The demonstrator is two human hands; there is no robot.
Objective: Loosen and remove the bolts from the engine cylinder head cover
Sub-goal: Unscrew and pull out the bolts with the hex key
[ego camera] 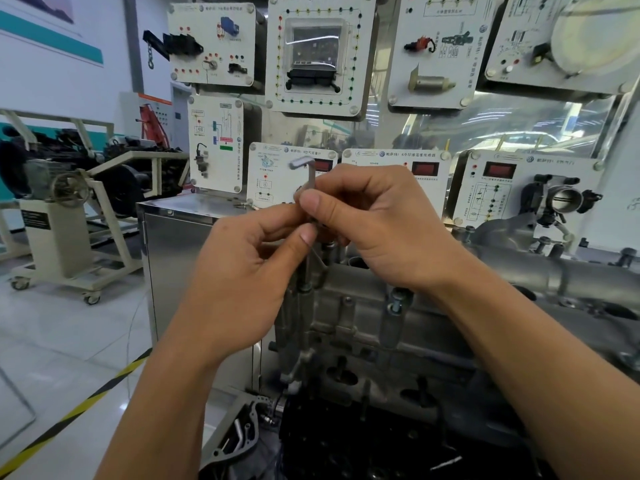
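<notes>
Loosening looks to be under way. The right hand [374, 230] pinches the upright hex key [312, 178] just below its bend, and the left hand [249, 271] pinches the shaft lower down. The tip reaches down to the cylinder head cover [349, 327], where the bolt head is blurred. The next move calls for square, steady turns.

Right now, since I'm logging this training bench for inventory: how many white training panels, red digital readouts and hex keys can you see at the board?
white training panels: 8
red digital readouts: 3
hex key: 1
Total: 12
</notes>
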